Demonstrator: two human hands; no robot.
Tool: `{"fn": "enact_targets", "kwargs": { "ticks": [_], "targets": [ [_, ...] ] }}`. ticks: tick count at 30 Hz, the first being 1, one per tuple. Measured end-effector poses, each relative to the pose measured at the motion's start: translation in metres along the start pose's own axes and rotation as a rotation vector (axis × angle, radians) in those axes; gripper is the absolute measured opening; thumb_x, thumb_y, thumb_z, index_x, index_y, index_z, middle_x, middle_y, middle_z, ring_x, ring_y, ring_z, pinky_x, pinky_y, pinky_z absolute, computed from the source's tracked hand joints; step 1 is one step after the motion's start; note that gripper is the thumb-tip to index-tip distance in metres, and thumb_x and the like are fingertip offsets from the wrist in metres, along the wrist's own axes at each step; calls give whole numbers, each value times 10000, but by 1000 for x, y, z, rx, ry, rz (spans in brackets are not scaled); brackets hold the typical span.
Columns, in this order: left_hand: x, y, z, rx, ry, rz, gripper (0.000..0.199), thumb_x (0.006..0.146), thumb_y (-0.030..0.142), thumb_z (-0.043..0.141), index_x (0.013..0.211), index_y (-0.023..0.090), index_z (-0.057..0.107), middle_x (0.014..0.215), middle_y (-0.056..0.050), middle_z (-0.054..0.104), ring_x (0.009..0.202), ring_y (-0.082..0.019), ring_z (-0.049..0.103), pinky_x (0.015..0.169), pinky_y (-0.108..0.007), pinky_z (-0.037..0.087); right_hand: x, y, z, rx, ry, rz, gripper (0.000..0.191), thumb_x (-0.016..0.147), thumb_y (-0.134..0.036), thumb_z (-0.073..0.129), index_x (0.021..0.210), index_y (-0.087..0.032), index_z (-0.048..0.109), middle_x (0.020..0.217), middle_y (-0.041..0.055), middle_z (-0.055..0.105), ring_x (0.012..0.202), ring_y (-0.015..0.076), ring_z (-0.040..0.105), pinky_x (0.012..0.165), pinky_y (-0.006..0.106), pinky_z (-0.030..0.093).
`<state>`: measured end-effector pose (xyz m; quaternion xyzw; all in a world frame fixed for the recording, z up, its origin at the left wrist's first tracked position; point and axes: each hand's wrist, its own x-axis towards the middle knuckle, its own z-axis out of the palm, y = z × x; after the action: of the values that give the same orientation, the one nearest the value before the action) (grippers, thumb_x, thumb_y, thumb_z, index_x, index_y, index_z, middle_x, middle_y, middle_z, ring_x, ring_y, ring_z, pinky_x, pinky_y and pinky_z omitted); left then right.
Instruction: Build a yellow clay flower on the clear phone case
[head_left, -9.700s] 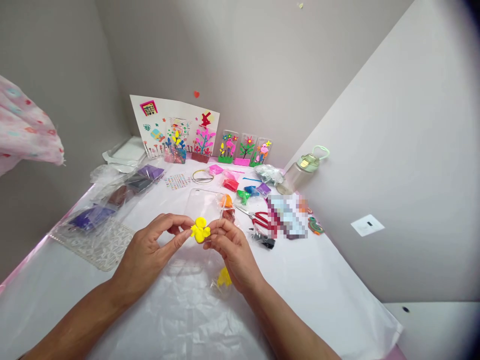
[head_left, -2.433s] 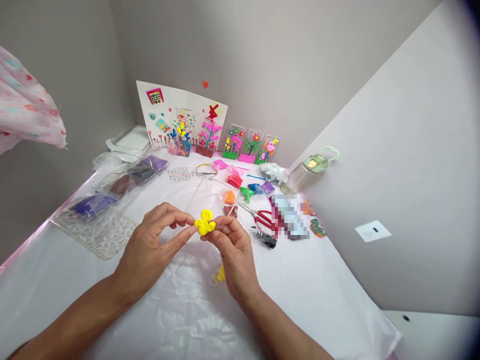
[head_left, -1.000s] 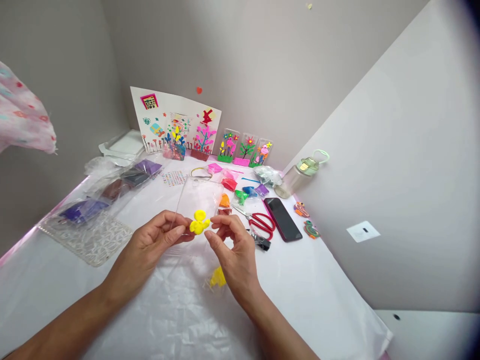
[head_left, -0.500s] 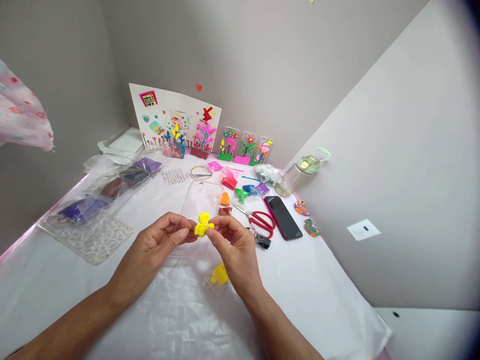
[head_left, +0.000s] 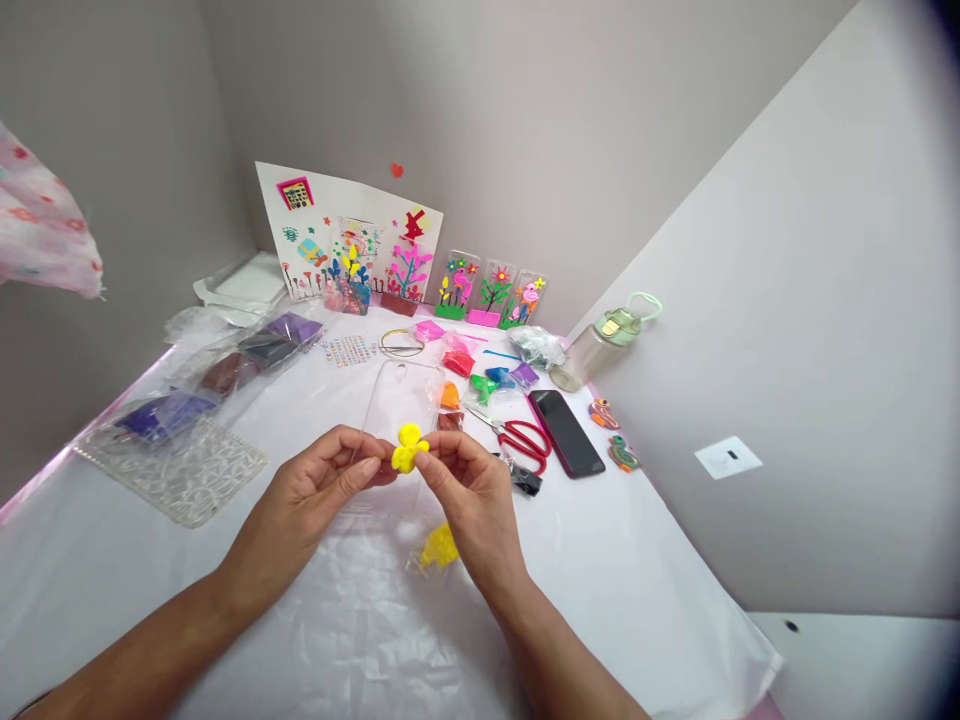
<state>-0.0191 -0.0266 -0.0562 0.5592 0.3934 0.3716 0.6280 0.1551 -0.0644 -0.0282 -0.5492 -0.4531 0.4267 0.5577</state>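
Between the fingertips of both hands sits a small yellow clay flower (head_left: 409,450) with rounded lobes, raised above the table. My left hand (head_left: 322,485) pinches its left side with thumb and forefinger. From the right, my right hand (head_left: 474,490) pinches the flower between thumb and index finger. Behind and below them lies a clear phone case (head_left: 401,395), partly covered by the hands. A bag of yellow clay (head_left: 439,547) rests on the white tablecloth under my right hand, which hides part of it.
Right of my hands lie red-handled scissors (head_left: 529,445), a black phone (head_left: 566,433) and a black clay packet (head_left: 525,480). Coloured clay packets (head_left: 459,364) lie farther back. A bottle (head_left: 600,345) stands by the wall. At left are plastic bags (head_left: 225,375) and a textured clear mat (head_left: 187,480).
The yellow clay flower has turned very slightly and shifted a touch to the right between my fingertips. Both hands stay almost in place.
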Motion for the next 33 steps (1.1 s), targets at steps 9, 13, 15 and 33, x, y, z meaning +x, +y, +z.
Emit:
{"fn": "enact_targets", "kwargs": {
  "ticks": [9, 13, 15, 33],
  "targets": [
    [1, -2, 0, -35, 5, 6, 249, 940, 522, 647, 1054, 301, 665, 1171, 7, 716, 1147, -254, 673, 1057, -405, 494, -1, -1, 0, -35, 13, 25, 145, 812, -324, 728, 851, -184, 740, 814, 22, 710, 734, 162, 607, 689, 295, 463],
    [0, -3, 0, -60, 18, -3, 248, 937, 514, 654, 1070, 305, 662, 1227, 3, 707, 1169, -259, 665, 1067, -406, 500, -1, -2, -1, -76, 15, -2, 121, 814, -304, 725, 847, -192, 752, 803, 20, 713, 718, 158, 598, 674, 289, 466],
    [0, -3, 0, -60, 18, -6, 250, 934, 513, 658, 1065, 301, 665, 1203, 1, 718, 1156, -259, 673, 1062, -407, 508, -1, -2, -1, -97, 24, -9, 109, 815, -299, 721, 817, -193, 746, 791, 17, 705, 703, 153, 582, 662, 284, 462],
    [1, 0, 2, -104, 38, -18, 246, 936, 497, 666, 1076, 296, 677, 1200, -1, 710, 1166, -251, 671, 1080, -410, 513, -1, -1, -2, -140, 78, -107, 123, 871, -294, 677, 876, -203, 760, 838, 25, 725, 743, 160, 608, 701, 290, 487]
  ]
}}
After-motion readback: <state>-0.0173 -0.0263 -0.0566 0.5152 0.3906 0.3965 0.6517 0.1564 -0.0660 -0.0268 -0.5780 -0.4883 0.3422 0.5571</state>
